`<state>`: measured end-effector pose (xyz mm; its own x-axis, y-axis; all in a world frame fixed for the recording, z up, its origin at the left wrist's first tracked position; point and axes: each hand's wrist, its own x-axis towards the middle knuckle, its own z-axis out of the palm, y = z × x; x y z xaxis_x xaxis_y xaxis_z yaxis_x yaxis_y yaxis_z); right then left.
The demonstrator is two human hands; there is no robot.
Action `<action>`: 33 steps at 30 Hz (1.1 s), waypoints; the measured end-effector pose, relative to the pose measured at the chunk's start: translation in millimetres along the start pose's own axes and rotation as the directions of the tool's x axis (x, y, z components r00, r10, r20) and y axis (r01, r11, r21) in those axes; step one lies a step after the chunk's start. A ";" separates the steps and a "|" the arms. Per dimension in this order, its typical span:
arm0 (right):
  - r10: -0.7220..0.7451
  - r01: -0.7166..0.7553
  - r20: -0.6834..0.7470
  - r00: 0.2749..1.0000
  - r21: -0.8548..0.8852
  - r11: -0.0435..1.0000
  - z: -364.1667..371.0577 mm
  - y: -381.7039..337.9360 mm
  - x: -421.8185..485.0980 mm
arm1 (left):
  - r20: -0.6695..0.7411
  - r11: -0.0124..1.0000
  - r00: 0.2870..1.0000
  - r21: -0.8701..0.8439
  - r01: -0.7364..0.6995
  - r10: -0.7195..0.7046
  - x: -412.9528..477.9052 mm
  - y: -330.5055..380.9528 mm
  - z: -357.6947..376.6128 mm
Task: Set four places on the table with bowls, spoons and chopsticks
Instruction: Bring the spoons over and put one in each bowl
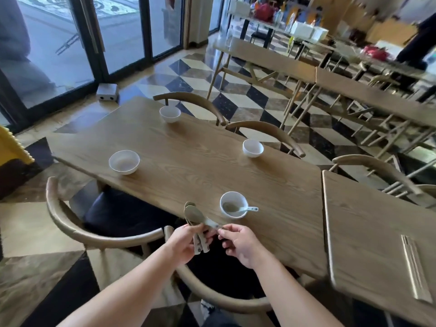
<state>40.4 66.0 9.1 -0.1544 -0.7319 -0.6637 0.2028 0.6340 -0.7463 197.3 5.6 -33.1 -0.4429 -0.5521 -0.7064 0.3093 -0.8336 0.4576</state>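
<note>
Four bowls (124,162) on wooden table (200,161) — checkered floor (236,90) beyond

Both bare forearms rise from the lower edge of the frame and meet at lower centre. The left hand (186,244) is curled closed in a grip around what it holds, knuckles up. Just beside it, the right hand (238,244) pinches with thumb and forefinger, other fingers loosely bent.

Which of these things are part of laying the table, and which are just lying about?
Part of the job:
- four white bowls
- spoon in the nearest bowl
- stack of spoons, gripped by the left hand, right hand pinching one handle
- chopsticks on the neighbouring table

Just lying about:
- grey box on the floor
- cluttered tables far behind
</note>
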 end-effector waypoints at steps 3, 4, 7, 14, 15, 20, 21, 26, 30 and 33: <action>-0.032 0.041 -0.068 0.997 0.137 0.990 -6.4 -17.1 -6.8 | 0.037 1.000 0.999 0.027 0.004 -0.005 1.2 8.7 12.0; -0.042 0.056 -0.084 0.996 0.171 0.984 -10.4 -24.9 -7.6 | 0.051 1.000 0.999 0.029 0.002 -0.003 3.2 12.5 18.0; -0.070 0.101 -0.130 0.989 0.252 0.962 -27.1 -50.0 -2.9 | 0.105 0.997 0.994 0.067 0.026 -0.033 12.0 27.6 38.4; -0.044 0.115 -0.175 0.984 0.422 0.899 -77.1 -105.5 46.2 | 0.185 0.992 0.975 0.057 0.114 -0.122 59.6 79.5 90.4; -0.038 0.110 -0.170 0.985 0.442 0.890 -84.8 -113.9 58.3 | 0.180 0.992 0.975 0.041 0.122 -0.127 69.4 88.1 98.9; 0.012 0.073 -0.166 0.986 0.498 0.864 -128.0 -158.4 132.0 | 0.137 0.988 0.978 0.011 0.154 -0.154 137.8 124.8 134.5; 0.017 0.073 -0.174 0.985 0.495 0.866 -137.3 -166.9 148.6 | 0.128 0.987 0.979 0.002 0.159 -0.158 154.5 130.5 141.2; 0.038 0.069 -0.222 0.974 0.456 0.888 -182.5 -198.0 231.5 | 0.091 0.983 0.982 -0.064 0.171 -0.165 237.5 153.3 172.7; 0.084 0.044 -0.247 0.965 0.473 0.880 -210.4 -209.6 288.1 | 0.019 0.984 0.986 -0.073 0.164 -0.163 294.0 164.9 187.5; 0.113 0.035 -0.248 0.962 0.522 0.852 -226.4 -212.6 318.6 | 0.006 0.986 0.988 -0.057 0.157 -0.157 324.7 173.5 194.1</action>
<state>-270.8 -245.4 -55.1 -0.3655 -0.5705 -0.7355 0.6725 0.3845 -0.6324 -56.3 -321.3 -78.3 -0.4913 -0.4142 -0.7662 0.2832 -0.9078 0.3092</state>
